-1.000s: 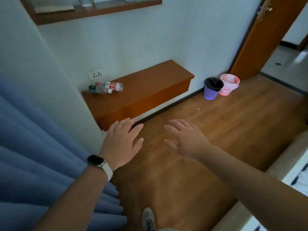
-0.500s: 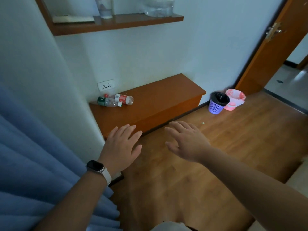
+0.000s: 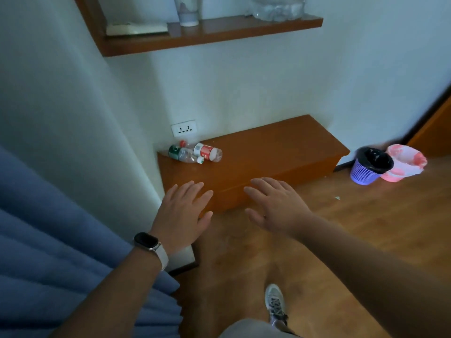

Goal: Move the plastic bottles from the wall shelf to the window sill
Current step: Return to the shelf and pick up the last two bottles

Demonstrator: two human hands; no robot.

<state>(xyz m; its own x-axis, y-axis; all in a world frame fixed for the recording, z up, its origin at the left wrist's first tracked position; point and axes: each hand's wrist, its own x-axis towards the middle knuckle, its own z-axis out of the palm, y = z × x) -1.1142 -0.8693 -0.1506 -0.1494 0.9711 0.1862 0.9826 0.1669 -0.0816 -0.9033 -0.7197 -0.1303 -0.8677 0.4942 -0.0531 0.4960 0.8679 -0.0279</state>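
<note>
hands: left hand [image 3: 181, 215] and right hand [image 3: 275, 208] spread flat, palms down, holding nothing, in front of the low wall shelf [image 3: 280, 152] | bottles: green-label bottle [image 3: 186, 154] and red-label bottle [image 3: 207, 152] lie on their sides, touching, at the shelf's left end below the socket [image 3: 183, 128] | floor: purple bin [image 3: 366, 170] just beside pink bin [image 3: 406, 163], right of the shelf

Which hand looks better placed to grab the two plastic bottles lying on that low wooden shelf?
Probably the left hand: open, empty, almost directly in line with the green-labelled clear plastic bottle and the red-labelled clear plastic bottle. The right hand, also open, is farther right.
</note>
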